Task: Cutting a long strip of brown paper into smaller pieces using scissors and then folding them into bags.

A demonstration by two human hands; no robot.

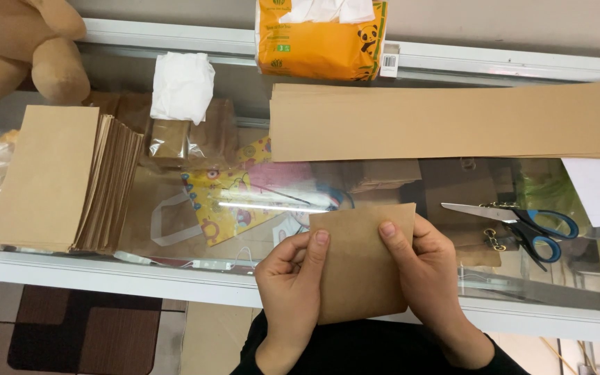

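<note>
Hands met on one brown paper sheet (362, 267), held upright above the near edge of the glass worktop (397, 187). Left hand (289, 281) and right hand (425, 274) each closed their grip on a side edge, thumbs in front, equally near, long axis pointing away.

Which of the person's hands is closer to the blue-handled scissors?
The right hand; the scissors lie just to its right. The left hand grips the brown paper piece farther away.
</note>
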